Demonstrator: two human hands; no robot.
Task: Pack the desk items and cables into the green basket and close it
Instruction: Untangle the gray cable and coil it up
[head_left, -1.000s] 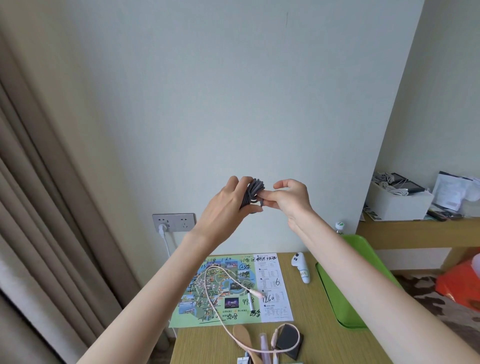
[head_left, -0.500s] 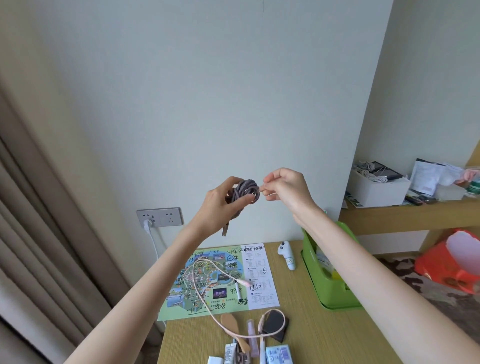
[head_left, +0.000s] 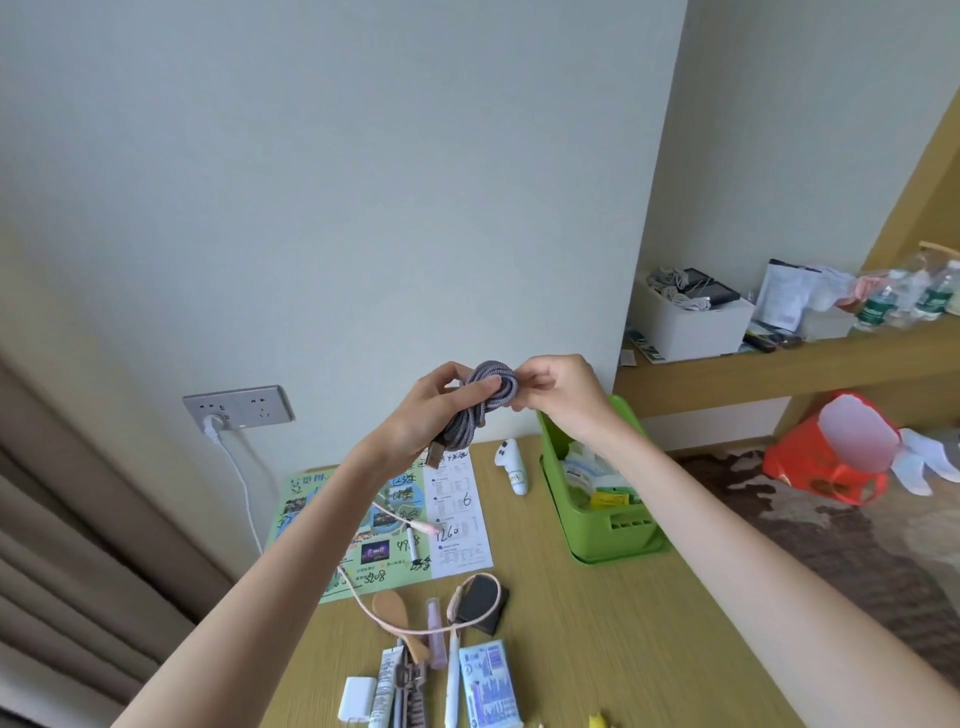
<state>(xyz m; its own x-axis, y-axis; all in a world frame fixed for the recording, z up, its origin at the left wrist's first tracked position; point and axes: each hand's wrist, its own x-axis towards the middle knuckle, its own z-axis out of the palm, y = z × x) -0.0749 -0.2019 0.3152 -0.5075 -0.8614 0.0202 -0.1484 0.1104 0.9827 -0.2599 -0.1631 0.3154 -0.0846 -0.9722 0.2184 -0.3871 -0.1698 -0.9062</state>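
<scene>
I hold a coiled grey braided cable (head_left: 485, 400) up in front of the wall, above the desk. My left hand (head_left: 434, 410) grips the bundle, with a plug end hanging below the palm. My right hand (head_left: 558, 392) pinches the top loop of the coil. The green basket (head_left: 613, 530) stands open on the desk at the right, with several packets inside. A pink cable (head_left: 415, 623) loops across the desk and the map. Near the front edge lie a wooden spoon (head_left: 397, 616), tubes, a white charger (head_left: 357, 697) and a blue-white packet (head_left: 491, 683).
A colourful map sheet (head_left: 395, 525) lies at the back left of the wooden desk (head_left: 597, 634), with a white handheld device (head_left: 513, 466) beside the basket. A wall socket (head_left: 239, 404) has a white plug in it. A cluttered shelf (head_left: 779, 358) and a red bag (head_left: 831, 457) are to the right.
The view has tilted down and left, bringing more desk items into sight. My hands have stayed together on the grey coil, with my right hand back on the top loop.
</scene>
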